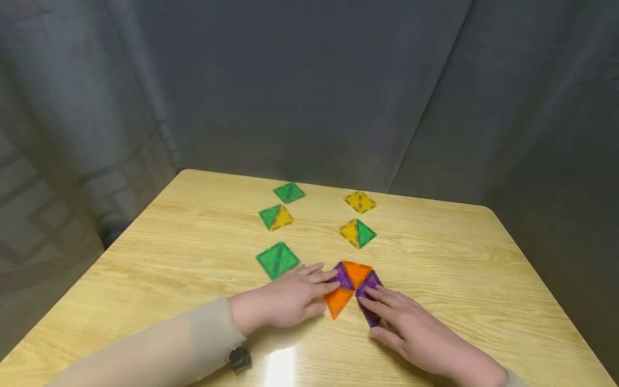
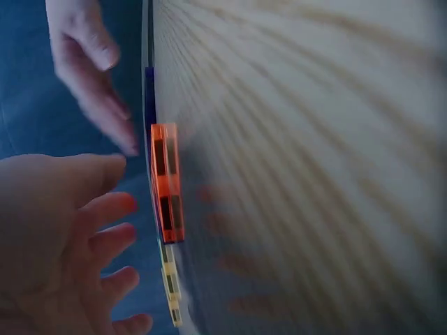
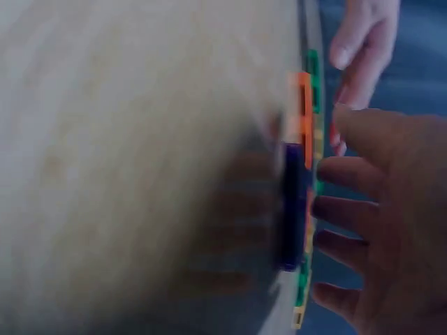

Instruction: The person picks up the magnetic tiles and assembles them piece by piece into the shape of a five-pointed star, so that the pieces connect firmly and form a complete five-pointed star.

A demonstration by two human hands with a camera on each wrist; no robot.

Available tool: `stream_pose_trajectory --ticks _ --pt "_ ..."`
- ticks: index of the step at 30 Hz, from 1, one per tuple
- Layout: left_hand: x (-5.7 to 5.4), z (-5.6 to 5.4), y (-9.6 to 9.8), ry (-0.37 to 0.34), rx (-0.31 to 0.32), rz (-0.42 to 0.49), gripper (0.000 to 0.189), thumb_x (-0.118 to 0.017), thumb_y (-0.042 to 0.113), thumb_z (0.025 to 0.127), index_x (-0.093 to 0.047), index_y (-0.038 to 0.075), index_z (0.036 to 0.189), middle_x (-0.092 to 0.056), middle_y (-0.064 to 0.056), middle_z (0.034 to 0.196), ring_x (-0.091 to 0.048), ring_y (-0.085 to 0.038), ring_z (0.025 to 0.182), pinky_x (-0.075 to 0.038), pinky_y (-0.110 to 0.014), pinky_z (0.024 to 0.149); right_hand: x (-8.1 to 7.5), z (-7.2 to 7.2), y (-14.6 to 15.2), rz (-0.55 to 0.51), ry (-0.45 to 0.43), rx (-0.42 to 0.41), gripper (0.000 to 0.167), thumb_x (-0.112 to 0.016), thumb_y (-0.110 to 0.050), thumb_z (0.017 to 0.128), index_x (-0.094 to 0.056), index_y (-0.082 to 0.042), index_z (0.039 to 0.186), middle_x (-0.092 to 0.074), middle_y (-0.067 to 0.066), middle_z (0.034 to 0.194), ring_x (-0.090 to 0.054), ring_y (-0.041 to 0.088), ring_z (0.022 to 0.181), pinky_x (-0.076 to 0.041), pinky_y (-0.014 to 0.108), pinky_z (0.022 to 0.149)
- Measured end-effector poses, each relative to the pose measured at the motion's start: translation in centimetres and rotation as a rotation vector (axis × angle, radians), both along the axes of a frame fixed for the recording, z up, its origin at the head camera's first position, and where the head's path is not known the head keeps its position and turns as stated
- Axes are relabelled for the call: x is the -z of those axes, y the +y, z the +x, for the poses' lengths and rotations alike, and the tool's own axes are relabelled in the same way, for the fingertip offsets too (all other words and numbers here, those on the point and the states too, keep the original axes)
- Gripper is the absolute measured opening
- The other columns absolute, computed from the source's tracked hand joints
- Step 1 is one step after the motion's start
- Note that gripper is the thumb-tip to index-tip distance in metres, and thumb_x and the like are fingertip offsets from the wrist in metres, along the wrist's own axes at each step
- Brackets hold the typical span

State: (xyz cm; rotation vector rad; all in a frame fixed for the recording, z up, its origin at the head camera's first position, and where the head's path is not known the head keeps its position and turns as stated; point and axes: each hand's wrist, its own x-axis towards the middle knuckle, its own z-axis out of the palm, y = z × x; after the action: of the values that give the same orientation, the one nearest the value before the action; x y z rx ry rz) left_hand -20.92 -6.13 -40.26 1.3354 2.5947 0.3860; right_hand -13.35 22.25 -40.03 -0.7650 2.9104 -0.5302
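Orange and purple translucent triangular magnetic tiles lie flat in a partial ring near the middle of the table. My left hand [image 1: 297, 295] rests its fingertips on the left purple tile [image 1: 345, 279], beside the lower orange tile [image 1: 338, 304]; its fingers are extended. At the ring's top lies another orange tile [image 1: 357, 272]. My right hand [image 1: 412, 329] reaches over the upper right purple tile [image 1: 371, 281] and a lower purple tile [image 1: 369, 316], fingers fairly straight. Edge-on, an orange tile [image 2: 166, 183] shows in the left wrist view and a purple tile [image 3: 292, 207] in the right.
Farther back lie tile pairs joined into diamonds: green [image 1: 289, 192], green-yellow [image 1: 276, 217], yellow [image 1: 360, 202] and yellow-green [image 1: 357, 234]. A larger green pair [image 1: 278, 260] lies just beyond my left hand. Dark curtains [image 1: 309, 97] hang around the wooden table [image 1: 184, 258].
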Motion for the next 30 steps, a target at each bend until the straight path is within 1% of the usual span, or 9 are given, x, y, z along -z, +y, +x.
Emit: stream_pose_trajectory --ticks 2,5,12,18,21,23,25,28,30 --pt "0.2 -0.1 0.1 0.052 0.037 -0.05 0.053 -0.045 0.042 0.105 -0.038 0.02 0.153 -0.024 0.003 0.161 -0.016 -0.028 0.148 -0.015 -0.054 0.118 0.3 0.1 -0.2 0.045 -0.041 -0.021 0.055 -0.049 -0.053 0.1 -0.047 -0.026 0.149 -0.041 0.0 0.153 -0.037 0.026 0.139 -0.036 0.056 0.108" --pt "0.4 -0.4 0.2 0.063 0.041 -0.078 0.054 -0.042 0.045 0.105 -0.039 0.022 0.153 -0.025 0.004 0.16 -0.015 -0.026 0.148 -0.014 -0.055 0.117 0.7 0.0 -0.4 0.063 -0.065 -0.016 0.059 -0.045 -0.057 0.1 -0.047 -0.024 0.149 -0.04 0.0 0.153 -0.038 0.026 0.138 -0.036 0.056 0.108" --pt "0.2 -0.7 0.2 0.007 0.017 -0.105 0.053 -0.044 0.045 0.104 -0.04 0.023 0.152 -0.03 0.005 0.158 -0.018 -0.026 0.147 -0.012 -0.053 0.118 0.7 -0.1 -0.3 0.048 -0.1 0.0 0.062 -0.046 -0.058 0.099 -0.047 -0.023 0.149 -0.04 0.0 0.153 -0.039 0.027 0.138 -0.037 0.058 0.106" --pt "0.2 -0.9 0.2 -0.011 0.012 -0.106 0.054 -0.044 0.046 0.104 -0.039 0.024 0.152 -0.028 0.006 0.158 -0.019 -0.024 0.147 -0.013 -0.053 0.118 0.7 -0.3 -0.2 0.035 -0.087 -0.001 0.062 -0.048 -0.057 0.099 -0.047 -0.021 0.149 -0.04 0.001 0.153 -0.038 0.027 0.138 -0.037 0.057 0.107" --pt "0.2 -0.9 0.2 -0.038 0.005 -0.082 0.054 -0.044 0.045 0.104 -0.039 0.022 0.153 -0.027 0.004 0.159 -0.019 -0.025 0.147 -0.015 -0.052 0.118 0.5 -0.2 -0.2 -0.047 -0.12 0.031 0.061 -0.05 -0.053 0.099 -0.045 -0.02 0.15 -0.037 0.005 0.155 -0.036 0.032 0.139 -0.036 0.06 0.106" --pt "0.1 -0.8 0.2 -0.125 -0.044 -0.016 0.056 -0.045 0.043 0.104 -0.037 0.017 0.153 -0.027 0.0 0.16 -0.021 -0.026 0.147 -0.017 -0.05 0.118 0.1 -0.2 -0.1 -0.17 -0.174 0.113 0.061 -0.052 -0.048 0.1 -0.043 -0.014 0.151 -0.037 0.011 0.154 -0.036 0.036 0.138 -0.035 0.061 0.107" --pt "-0.1 -0.6 0.1 -0.282 -0.141 0.106 0.056 -0.045 0.038 0.105 -0.037 0.01 0.153 -0.032 -0.007 0.157 -0.028 -0.029 0.144 -0.023 -0.049 0.117 -0.6 -0.3 0.3 -0.332 -0.247 0.224 0.062 -0.054 -0.04 0.102 -0.039 -0.005 0.151 -0.039 0.018 0.151 -0.039 0.04 0.136 -0.036 0.059 0.106" --pt "-0.8 -0.4 -0.1 -0.631 -0.361 0.382 0.055 -0.05 0.027 0.103 -0.038 -0.003 0.148 -0.044 -0.02 0.148 -0.045 -0.036 0.133 -0.035 -0.05 0.11 -1.6 -0.8 1.6 -0.599 -0.421 0.385 0.065 -0.053 -0.033 0.103 -0.032 0.008 0.148 -0.045 0.027 0.144 -0.047 0.039 0.13 -0.043 0.051 0.104" --pt "-1.3 -0.5 -0.2 -0.832 -0.481 0.562 0.054 -0.051 0.02 0.101 -0.039 -0.011 0.144 -0.05 -0.027 0.139 -0.052 -0.04 0.124 -0.043 -0.05 0.104 -2.0 -1.2 2.6 -0.74 -0.554 0.424 0.066 -0.049 -0.03 0.104 -0.026 0.015 0.147 -0.045 0.031 0.142 -0.051 0.039 0.126 -0.048 0.045 0.1"
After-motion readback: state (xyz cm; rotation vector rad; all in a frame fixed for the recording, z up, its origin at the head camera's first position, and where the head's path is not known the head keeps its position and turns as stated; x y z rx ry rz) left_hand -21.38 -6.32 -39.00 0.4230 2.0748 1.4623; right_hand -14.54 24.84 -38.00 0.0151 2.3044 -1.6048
